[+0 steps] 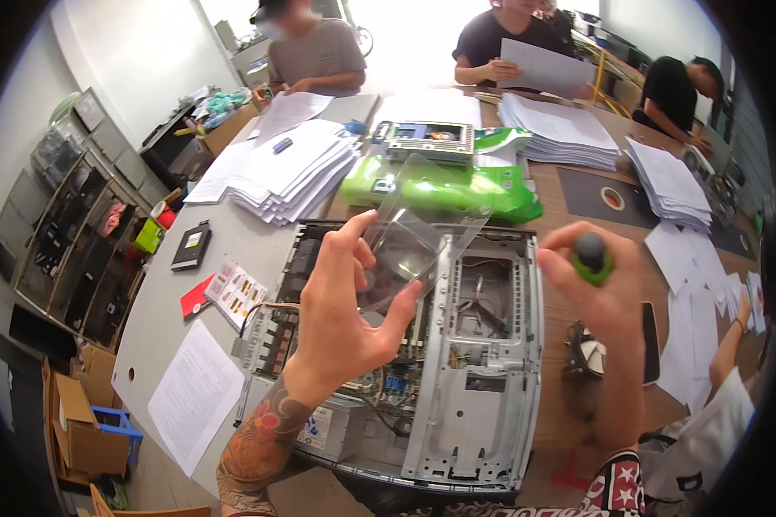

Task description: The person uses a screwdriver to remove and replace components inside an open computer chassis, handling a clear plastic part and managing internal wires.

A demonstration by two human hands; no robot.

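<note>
My left hand [347, 303] is raised over an opened desktop computer case [483, 379] and pinches a clear plastic sheet [418, 237] between thumb and fingers. The sheet stands bent above the case's open bay. My right hand [597, 289] is closed around a screwdriver with a green and black handle [591, 257], held upright over the case's right edge. Inside the case I see cables, circuit boards and a metal drive cage.
Stacks of white paper [297, 164] and a green plastic bag [444, 185] lie beyond the case. A small fan [588, 355] sits right of it. Other people sit along the far and right sides of the table. Cardboard boxes [82, 422] stand on the floor at left.
</note>
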